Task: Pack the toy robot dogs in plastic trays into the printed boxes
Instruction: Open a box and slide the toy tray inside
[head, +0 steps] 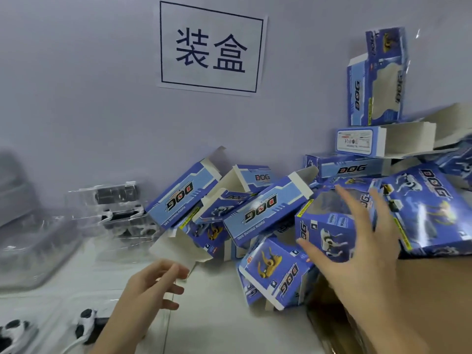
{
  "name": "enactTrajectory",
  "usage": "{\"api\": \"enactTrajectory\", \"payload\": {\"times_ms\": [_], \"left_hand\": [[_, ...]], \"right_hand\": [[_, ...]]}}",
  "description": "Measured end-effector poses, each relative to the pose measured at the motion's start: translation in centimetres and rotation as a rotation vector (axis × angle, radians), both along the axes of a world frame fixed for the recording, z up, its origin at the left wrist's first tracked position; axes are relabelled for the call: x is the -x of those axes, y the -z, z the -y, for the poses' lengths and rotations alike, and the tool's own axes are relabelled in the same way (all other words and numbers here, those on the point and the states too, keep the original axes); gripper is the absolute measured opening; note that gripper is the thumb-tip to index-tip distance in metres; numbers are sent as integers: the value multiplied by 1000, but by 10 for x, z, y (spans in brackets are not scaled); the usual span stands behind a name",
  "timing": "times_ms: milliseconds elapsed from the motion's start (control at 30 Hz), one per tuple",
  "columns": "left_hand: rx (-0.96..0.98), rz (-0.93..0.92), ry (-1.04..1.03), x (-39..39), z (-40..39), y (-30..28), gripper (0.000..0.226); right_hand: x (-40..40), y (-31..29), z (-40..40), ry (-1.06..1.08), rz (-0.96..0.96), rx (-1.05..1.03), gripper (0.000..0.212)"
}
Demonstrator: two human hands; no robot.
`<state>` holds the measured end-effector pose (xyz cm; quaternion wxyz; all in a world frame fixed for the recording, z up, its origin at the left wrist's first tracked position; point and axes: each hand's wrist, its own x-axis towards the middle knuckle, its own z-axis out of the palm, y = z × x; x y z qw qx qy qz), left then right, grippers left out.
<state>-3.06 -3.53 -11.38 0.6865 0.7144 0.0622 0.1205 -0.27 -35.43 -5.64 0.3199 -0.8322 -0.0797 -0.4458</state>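
Note:
Several blue printed "DOG" boxes [258,213] lie heaped against the wall, most with flaps open. My right hand [357,241] hovers with fingers spread just in front of a windowed box [325,233], holding nothing. My left hand [155,284] pinches the white open flap of a box [201,233] at the left end of the heap. A clear plastic tray with a black-and-white toy robot dog [84,325] lies at the bottom left, beside my left forearm. More trays with dogs [120,213] are stacked further back on the left.
A brown cardboard carton [419,302] fills the bottom right, under my right forearm. A white paper sign [210,47] hangs on the wall. Blurred clear trays [28,241] sit at the far left. The white tabletop [217,315] shows between my hands.

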Motion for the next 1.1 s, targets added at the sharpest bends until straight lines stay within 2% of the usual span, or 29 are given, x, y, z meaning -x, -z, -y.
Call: {"api": "enactTrajectory", "payload": {"times_ms": [67,133,200,233,300,367,467,567,700,800,967,1067,1100], "left_hand": [[3,3,13,0,1,0,24],[-1,7,32,1,2,0,26],[1,3,44,0,3,2,28],[0,2,50,0,3,2,29],[-5,0,62,-1,2,2,31],[3,-4,64,-1,1,3,32],[9,9,70,-1,-1,4,33],[26,5,84,-2,-4,5,33],[94,-3,126,-3,-4,5,31],[172,0,133,-4,-2,2,38],[375,46,122,-4,1,1,63],[311,136,107,6,-1,-1,39],[343,125,146,8,-2,-3,42]], "right_hand": [[-7,-5,24,69,-85,-100,110],[-15,-9,40,25,-218,-132,119],[-20,-12,45,-63,-385,-73,116],[-22,-12,47,-108,-432,-36,107],[-25,-12,49,-158,-412,6,86],[-23,-16,51,-173,-364,-3,78],[-14,-31,60,-218,-306,-105,77],[0,-59,63,-256,-155,-237,73],[8,-80,34,-345,-31,-240,78],[10,-64,-10,-500,-66,-214,83],[21,2,-87,-785,-126,-162,81],[21,38,-109,-809,-144,-18,83],[21,45,-114,-824,-159,5,83]]}}
